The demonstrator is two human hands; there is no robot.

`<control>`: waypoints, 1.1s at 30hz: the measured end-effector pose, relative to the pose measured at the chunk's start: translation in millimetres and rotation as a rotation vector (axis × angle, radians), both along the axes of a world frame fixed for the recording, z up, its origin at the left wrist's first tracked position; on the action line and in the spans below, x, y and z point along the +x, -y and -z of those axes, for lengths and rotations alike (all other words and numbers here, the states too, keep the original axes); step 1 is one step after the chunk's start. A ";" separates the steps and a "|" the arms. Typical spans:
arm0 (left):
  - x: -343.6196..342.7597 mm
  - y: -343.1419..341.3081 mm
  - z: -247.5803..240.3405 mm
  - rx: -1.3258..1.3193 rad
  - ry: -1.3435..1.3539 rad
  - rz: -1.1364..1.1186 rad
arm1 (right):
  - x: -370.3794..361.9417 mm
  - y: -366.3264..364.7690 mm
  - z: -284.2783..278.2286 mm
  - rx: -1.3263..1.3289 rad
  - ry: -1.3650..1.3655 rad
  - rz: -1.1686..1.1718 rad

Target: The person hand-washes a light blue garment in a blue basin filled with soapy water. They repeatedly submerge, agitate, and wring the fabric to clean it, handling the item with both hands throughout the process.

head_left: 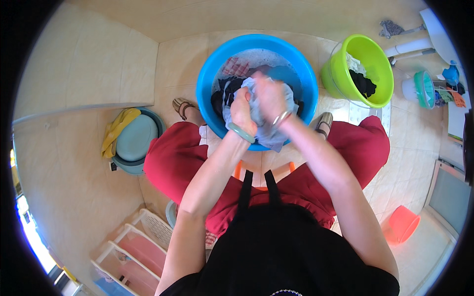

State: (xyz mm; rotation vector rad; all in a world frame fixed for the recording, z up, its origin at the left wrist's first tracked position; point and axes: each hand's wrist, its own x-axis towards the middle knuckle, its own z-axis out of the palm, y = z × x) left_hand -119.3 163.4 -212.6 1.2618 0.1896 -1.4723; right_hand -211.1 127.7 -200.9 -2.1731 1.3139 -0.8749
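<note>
A round blue basin (203, 106) stands on the floor between my feet, holding soapy water and wet laundry. Over its near side I hold a pale blue-grey garment (270, 132) bunched up, part of it draped on the near rim. My left hand (242, 111), below a green bangle, is closed on the cloth. Blurred by motion, my right hand (270, 96) grips the same garment close beside it, a silvery bangle on that wrist. Behind the hands lie a red-and-white checked cloth (235, 67) among the suds and dark striped fabric (229, 90).
At the right stands a lime-green bucket (333, 74) with white and black clothes inside. Stacked teal basins (136, 138) with a yellow cloth (118, 130) are at the left. A white rack (143, 246) sits lower left, a coral bucket (404, 224) lower right. Walls border the far and left sides.
</note>
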 end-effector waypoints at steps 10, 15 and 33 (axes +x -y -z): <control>44.1 21.6 -70.9 -0.422 0.316 0.014 | -57.8 46.2 -102.6 0.161 0.462 0.102; 41.8 -27.2 7.2 -0.077 0.596 0.112 | -70.2 -32.4 -34.8 0.024 0.067 -0.218; 32.5 -38.4 73.7 -0.171 0.891 0.154 | -85.3 -58.3 71.9 0.471 -0.224 0.018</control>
